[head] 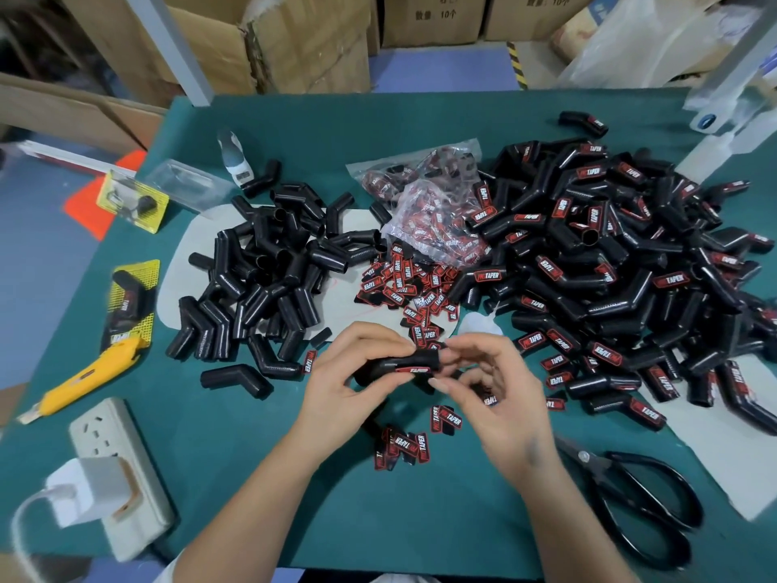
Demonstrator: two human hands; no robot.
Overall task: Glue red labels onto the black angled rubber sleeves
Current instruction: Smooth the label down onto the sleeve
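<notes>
Now, hands: the left hand (349, 372) and the right hand (496, 385) meet over the middle of the table (420, 519).
Sleeve: one black bent sleeve (399, 366) is held up between them, with a red label (414, 369) on its front side.
Left grip: fingers curl over the sleeve's top and the thumb pinches from below.
Right grip: thumb and first fingers pinch the sleeve's right end.
Plain pile: sleeves with no labels (269, 271) lie in a heap on the left, well apart from the hands.
Done pile: sleeves with labels (622, 267) fill the right side, close to the right hand.
Loose labels: many (403, 284) lie behind the hands, a few more (401, 446) just below them.
Edges: yellow knife (84, 380) and power strip (122, 477) sit by the left edge; scissors (643, 502) lie near the right front.
Open room: bare green table shows between the two arms, near the front edge.
</notes>
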